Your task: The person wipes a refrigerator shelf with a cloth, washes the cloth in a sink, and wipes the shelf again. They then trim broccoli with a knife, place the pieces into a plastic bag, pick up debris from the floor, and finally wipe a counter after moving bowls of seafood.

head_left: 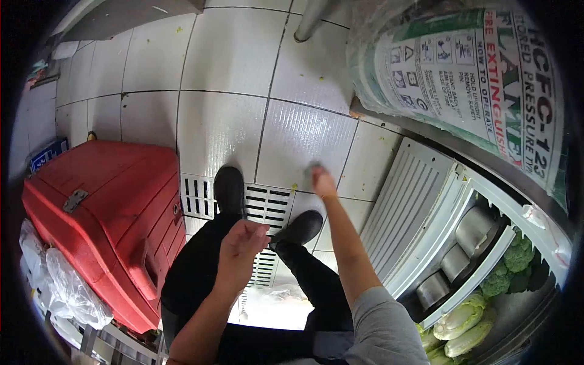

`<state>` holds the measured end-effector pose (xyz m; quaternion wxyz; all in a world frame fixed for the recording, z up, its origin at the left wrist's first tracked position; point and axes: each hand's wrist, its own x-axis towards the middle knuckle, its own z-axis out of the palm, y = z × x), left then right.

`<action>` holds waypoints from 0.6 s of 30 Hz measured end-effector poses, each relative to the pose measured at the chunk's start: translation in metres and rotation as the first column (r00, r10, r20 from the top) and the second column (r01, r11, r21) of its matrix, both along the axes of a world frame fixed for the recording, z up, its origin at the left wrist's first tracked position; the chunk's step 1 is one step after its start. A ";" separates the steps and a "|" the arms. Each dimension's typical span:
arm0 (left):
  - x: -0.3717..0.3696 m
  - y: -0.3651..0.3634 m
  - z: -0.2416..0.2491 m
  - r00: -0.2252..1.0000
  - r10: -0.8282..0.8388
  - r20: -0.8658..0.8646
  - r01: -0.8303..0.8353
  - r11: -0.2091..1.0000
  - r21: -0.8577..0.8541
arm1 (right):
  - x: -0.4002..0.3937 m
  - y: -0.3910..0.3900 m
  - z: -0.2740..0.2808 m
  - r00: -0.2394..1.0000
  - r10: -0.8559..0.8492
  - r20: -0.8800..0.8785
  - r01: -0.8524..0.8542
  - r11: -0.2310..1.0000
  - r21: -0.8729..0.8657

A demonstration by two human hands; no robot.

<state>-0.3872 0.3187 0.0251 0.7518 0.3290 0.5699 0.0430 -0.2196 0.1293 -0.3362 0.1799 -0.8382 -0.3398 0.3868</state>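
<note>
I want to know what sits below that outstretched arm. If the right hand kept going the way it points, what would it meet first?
Probably the white floor tiles near the slotted drain grate; the right hand is blurred and depth is unclear.

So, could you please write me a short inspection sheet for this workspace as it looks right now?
Surface: white tiled floor with small specks of debris; slotted drain grate underfoot.
Job's things: nothing held; left hand loosely curled and empty, right hand stretched down toward the floor, blurred.
Clutter: red lidded bin on the left, clear plastic bags beside it.
Grippers: both hands bare; the right one's grip cannot be told.
Cables: nothing seen.
Surroundings: open fridge on the right with metal containers, broccoli and cabbages; fire extinguisher wrapped in plastic above it; black shoes on the grate.
</note>
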 end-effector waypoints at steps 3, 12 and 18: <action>0.000 -0.003 0.002 1.000 0.016 0.001 -0.016 1.000 -0.003 | -0.068 -0.010 0.026 0.953 0.299 -0.052 -0.300 0.953 -0.030; -0.025 -0.005 -0.007 0.995 0.097 0.008 -0.097 0.995 -0.001 | -0.092 0.003 0.039 0.938 0.339 -0.070 -0.346 0.915 -0.208; -0.045 -0.033 -0.027 0.988 0.155 -0.017 -0.143 0.945 0.294 | -0.063 0.030 0.216 0.963 0.270 -0.012 -0.270 0.962 -0.031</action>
